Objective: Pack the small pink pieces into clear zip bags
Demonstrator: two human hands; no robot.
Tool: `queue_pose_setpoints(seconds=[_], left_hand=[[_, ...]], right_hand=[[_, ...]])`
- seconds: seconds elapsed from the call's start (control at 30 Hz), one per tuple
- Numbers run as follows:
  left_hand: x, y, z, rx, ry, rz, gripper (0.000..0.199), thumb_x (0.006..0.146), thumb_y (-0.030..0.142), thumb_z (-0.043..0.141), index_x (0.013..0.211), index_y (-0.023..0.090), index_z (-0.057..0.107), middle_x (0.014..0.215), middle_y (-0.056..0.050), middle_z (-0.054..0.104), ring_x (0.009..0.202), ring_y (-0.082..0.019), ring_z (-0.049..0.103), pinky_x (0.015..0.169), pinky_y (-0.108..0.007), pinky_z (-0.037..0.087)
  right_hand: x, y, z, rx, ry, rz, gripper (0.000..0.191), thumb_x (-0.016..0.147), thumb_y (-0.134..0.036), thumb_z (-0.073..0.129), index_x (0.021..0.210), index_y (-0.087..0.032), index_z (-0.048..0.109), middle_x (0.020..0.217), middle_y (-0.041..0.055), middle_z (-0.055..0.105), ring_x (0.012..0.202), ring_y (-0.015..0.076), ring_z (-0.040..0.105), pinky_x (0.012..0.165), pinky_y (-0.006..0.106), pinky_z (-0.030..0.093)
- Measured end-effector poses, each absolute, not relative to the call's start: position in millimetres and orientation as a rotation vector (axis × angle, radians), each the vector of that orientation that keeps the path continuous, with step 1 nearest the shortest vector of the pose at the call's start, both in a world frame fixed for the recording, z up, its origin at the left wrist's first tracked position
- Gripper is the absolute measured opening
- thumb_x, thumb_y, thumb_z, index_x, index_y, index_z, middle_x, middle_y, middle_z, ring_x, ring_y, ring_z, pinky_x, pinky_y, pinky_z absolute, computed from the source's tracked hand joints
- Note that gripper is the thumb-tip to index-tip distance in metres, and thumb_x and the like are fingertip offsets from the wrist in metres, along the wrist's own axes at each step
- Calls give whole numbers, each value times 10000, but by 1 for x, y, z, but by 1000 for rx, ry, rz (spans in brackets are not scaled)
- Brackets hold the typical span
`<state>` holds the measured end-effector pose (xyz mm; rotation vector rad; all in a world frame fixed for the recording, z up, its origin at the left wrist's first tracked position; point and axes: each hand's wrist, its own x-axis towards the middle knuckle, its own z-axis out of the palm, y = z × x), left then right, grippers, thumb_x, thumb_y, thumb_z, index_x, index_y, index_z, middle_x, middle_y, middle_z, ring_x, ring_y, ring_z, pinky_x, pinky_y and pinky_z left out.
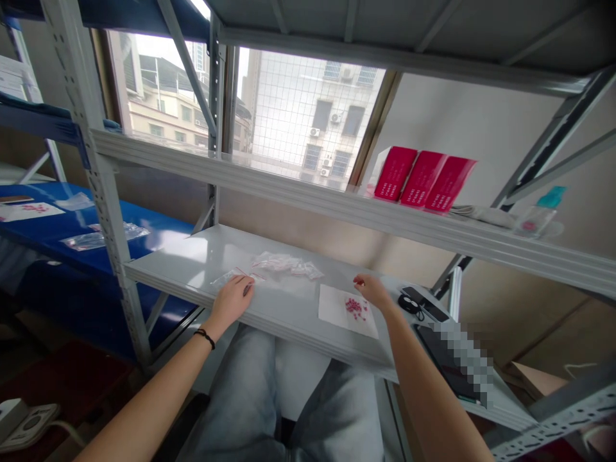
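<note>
The left hand (231, 301) rests with fingers together on a small clear plastic bag (226, 278) on the grey steel shelf (178, 273). The right hand's (373, 293) fingertips (357, 280) are drawn together, too small to tell if pinching anything, with a white paper sheet (337, 314) of small pink pieces (356, 308) at 6 o'clock. More clear plastic bags (283, 264) lie at the left hand's 2 o'clock.
</note>
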<state>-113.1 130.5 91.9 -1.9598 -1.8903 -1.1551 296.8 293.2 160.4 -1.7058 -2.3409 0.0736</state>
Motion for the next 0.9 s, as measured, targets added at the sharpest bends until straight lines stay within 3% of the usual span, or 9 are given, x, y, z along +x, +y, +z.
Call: queue_pose_setpoints(seconds=[0.13,0.33,0.4,0.5,0.57,0.67,0.8,0.9], left_hand=[[-112,129,99,-1932,-1878,-1506,242,932,340,504,967,200,699,994,-83,738,950,-252,668,896,-363,516],[-73,112,121,-1741,-1950,-2505,335,855,495,654,951,177,697,953,-67,750,948,-239,691,882,-353,553],[-52,101,124,-1675,-1897,-2836,351,840,499,679,949,166,688,964,-81,743,956,-239,697,829,-338,573],[-20,80,121,-1615,-1958,-3134,350,810,495,722,938,170,693,975,-89,745,938,-236,707,766,-315,580],[-1,62,113,-1629,-2031,-3275,333,791,475,758,931,176,710,960,-87,749,918,-231,712,762,-312,581],[21,36,95,-1770,-2143,-3402,290,792,449,780,895,183,729,912,-79,746,854,-210,709,766,-304,571],[34,10,80,-1965,-2259,-3346,256,827,451,753,863,199,719,868,-54,729,786,-170,679,736,-262,520],[38,-5,80,-2191,-2313,-3120,286,847,489,711,830,204,697,829,-39,711,738,-162,652,661,-242,461]], right_hand=[[314,270,157,-1640,-2336,135,259,879,-144,575,1089,-180,723,1009,51,769,906,180,696,819,262,480],[317,260,151,-1559,-2307,278,237,841,-183,570,975,-193,766,924,48,789,826,208,697,792,282,493],[315,253,156,-1528,-2263,307,251,867,-212,542,966,-191,771,941,73,790,872,235,699,836,316,499],[304,217,168,-1445,-2176,313,326,943,-292,471,1085,-192,747,1120,103,756,1024,255,669,924,343,482],[290,174,173,-1323,-2164,368,369,989,-381,435,1190,-228,704,1181,74,728,1011,223,658,889,305,491],[263,101,166,-970,-2195,752,358,992,-452,486,1233,-267,675,1125,53,717,957,219,636,834,306,479],[240,38,128,-938,-2078,1102,289,975,-446,542,918,-228,722,769,1,644,720,169,543,658,271,400],[235,19,97,-931,-1805,1301,289,938,-485,599,910,-217,704,740,-13,597,669,144,480,614,260,366]])
